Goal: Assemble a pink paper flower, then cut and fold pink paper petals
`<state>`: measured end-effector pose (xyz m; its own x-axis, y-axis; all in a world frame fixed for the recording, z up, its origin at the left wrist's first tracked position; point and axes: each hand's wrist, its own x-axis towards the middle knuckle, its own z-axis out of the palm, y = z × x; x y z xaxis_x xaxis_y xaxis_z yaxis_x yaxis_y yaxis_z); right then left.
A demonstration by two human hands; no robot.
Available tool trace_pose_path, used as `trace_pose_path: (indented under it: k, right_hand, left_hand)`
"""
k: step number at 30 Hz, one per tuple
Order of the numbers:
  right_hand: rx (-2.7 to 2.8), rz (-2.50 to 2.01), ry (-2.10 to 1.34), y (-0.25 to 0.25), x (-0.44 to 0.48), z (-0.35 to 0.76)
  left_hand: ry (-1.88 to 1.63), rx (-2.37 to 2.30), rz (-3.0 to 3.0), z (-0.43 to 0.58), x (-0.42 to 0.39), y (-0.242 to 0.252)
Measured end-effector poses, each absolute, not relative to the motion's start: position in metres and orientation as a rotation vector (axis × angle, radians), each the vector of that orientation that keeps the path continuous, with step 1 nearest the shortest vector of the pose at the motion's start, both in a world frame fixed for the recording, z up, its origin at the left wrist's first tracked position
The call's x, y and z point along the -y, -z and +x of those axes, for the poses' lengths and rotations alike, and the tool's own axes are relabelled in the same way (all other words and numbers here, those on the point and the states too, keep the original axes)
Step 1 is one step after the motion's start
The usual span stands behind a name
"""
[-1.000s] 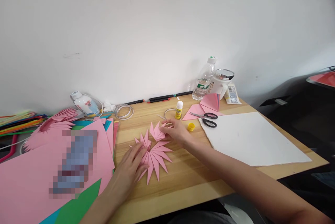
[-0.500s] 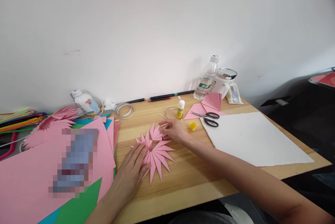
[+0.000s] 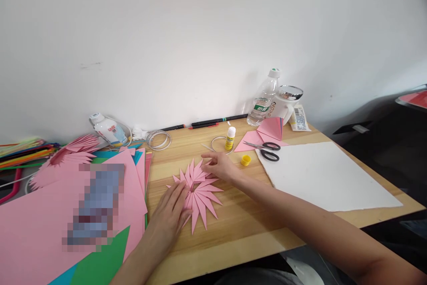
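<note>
Paper flower (image 3: 202, 195), pink, lies flat at mid-desk (image 3: 240, 222). I note left hand (image 3: 168, 216) pressing its left petals, fingers straight and slightly apart. Right hand (image 3: 223, 167) rests on the upper petals, fingers curled close together; I cannot tell whether they pinch.

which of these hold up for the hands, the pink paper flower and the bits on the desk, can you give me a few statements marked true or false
1. The left hand lies flat on the pink paper flower. True.
2. The right hand holds the scissors. False: it rests on the flower's upper petals, and the scissors lie apart, untouched.
3. The glue stick stands upright with its yellow cap off beside it. True.
4. The water bottle lies on its side. False: it stands upright near the wall.
</note>
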<state>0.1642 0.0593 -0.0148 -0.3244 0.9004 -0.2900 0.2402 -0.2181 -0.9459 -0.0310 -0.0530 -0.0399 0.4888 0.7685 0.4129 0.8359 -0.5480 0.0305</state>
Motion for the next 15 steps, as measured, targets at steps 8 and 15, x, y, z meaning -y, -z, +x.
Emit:
trace_pose_path:
  k: [8,15]
  right_hand:
    - [1.561,-1.406,-1.577,0.0091,-0.0582,0.1597]
    - [1.598,-1.435,-1.601,0.009,-0.0638,0.1606]
  left_hand:
    - [0.539,1.395,-2.535,-0.0289,0.0515,0.0374]
    - [0.474,1.394,-2.569,-0.0292,0.051,0.0358]
